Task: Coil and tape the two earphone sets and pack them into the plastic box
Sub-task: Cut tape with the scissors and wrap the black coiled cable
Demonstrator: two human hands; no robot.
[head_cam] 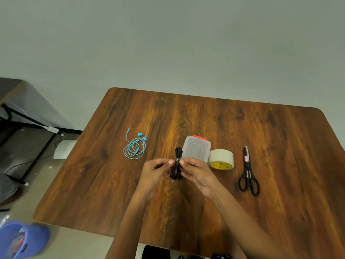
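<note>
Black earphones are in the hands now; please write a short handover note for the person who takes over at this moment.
Left hand and right hand: both pinch the black earphones, coiled, with tape at the middle, held above the table.
Blue earphones: loosely coiled, untaped, far left on the table.
Plastic box: lid closed; tape roll and scissors to its right.
Left: finish black set, coil and tape blue, pack both.

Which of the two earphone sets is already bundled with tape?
The black earphone set, pinched between the left hand and right hand; the blue earphone set lies loosely coiled, untaped.
</note>
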